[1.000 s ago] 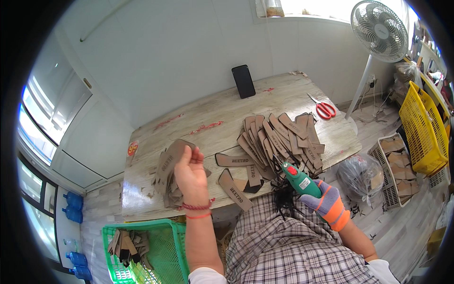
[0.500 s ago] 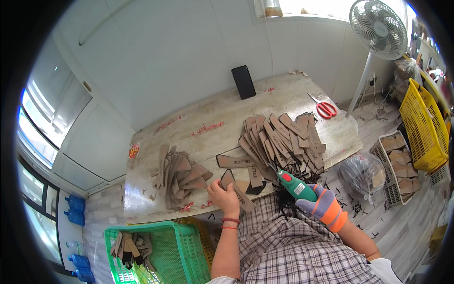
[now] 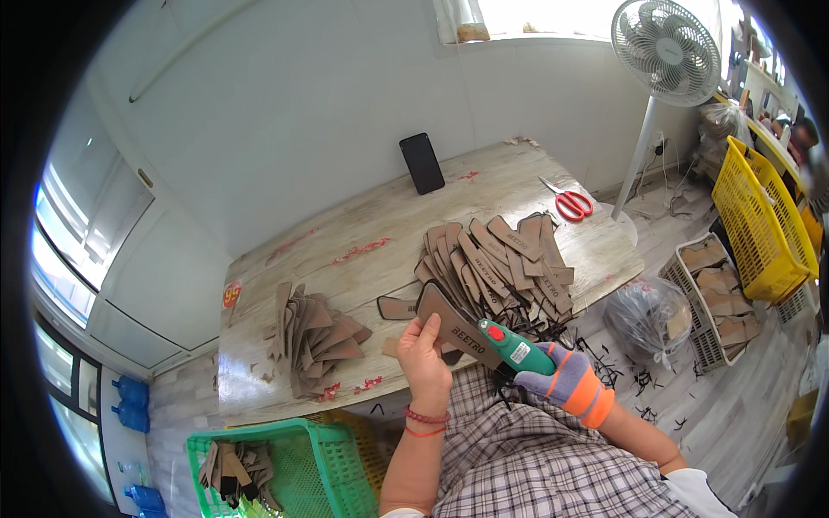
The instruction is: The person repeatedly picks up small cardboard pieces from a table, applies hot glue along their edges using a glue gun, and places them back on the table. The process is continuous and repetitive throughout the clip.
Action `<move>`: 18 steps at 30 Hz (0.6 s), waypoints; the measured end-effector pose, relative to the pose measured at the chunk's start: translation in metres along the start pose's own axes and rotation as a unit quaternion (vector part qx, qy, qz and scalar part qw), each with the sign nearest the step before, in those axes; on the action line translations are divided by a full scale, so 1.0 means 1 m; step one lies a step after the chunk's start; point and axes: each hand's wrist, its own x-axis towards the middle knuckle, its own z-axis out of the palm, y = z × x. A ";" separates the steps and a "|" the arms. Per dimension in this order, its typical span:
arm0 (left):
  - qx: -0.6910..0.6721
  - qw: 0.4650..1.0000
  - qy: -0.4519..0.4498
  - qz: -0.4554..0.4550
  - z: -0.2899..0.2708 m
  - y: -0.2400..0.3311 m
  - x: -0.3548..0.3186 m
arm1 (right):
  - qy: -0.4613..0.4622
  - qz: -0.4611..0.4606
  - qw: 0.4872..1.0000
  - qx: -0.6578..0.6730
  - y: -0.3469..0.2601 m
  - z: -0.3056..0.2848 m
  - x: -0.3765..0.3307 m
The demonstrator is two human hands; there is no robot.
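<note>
My left hand [image 3: 425, 363], wearing red bracelets, pinches a brown flat piece with black edging [image 3: 456, 331] near its upper end. My right hand [image 3: 570, 386], in a grey and orange striped glove, is wrapped round a green handheld power cutter [image 3: 523, 353] with a red button. The cutter's front end is at the lower right edge of the held piece; its tip is hidden there. Beyond them lies a spread pile of similar lettered pieces [image 3: 492, 259]. Left of my left hand sits another heap of brown pieces [image 3: 315, 337], and one single piece [image 3: 395, 308] lies between.
Red-handled scissors [image 3: 572, 205] and a propped black phone [image 3: 421, 164] are farther back on the worn table [image 3: 345, 233]. A green basket [image 3: 319, 432] stands below at left. Right of the table are a fan [image 3: 667, 52], a plastic bag [image 3: 648, 319] and yellow crate [image 3: 760, 224].
My left hand has lifted the brown piece off the table edge and brought it right, up against the cutter. The cutter has moved slightly left and down. The view has shifted a little.
</note>
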 end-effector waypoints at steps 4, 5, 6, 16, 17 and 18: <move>0.008 1.000 -0.015 -0.021 0.021 -0.008 -0.004 | 0.019 -0.003 1.000 0.000 -0.009 -0.005 -0.003; 0.001 0.999 -0.021 -0.031 0.024 -0.011 -0.004 | 0.026 -0.001 1.000 0.001 -0.010 -0.006 -0.003; -0.004 0.999 -0.027 -0.042 0.025 -0.014 -0.004 | 0.037 -0.013 0.999 0.007 -0.006 -0.006 -0.002; 0.004 0.993 -0.059 -0.098 0.037 -0.024 -0.025 | 0.047 -0.015 0.997 0.055 0.003 -0.012 0.001; 0.007 0.993 -0.066 -0.101 0.035 -0.025 -0.027 | 0.050 -0.022 0.997 0.062 0.004 -0.012 0.002; 0.011 0.992 -0.073 -0.104 0.032 -0.027 -0.029 | 0.053 -0.028 0.996 0.068 0.005 -0.012 0.002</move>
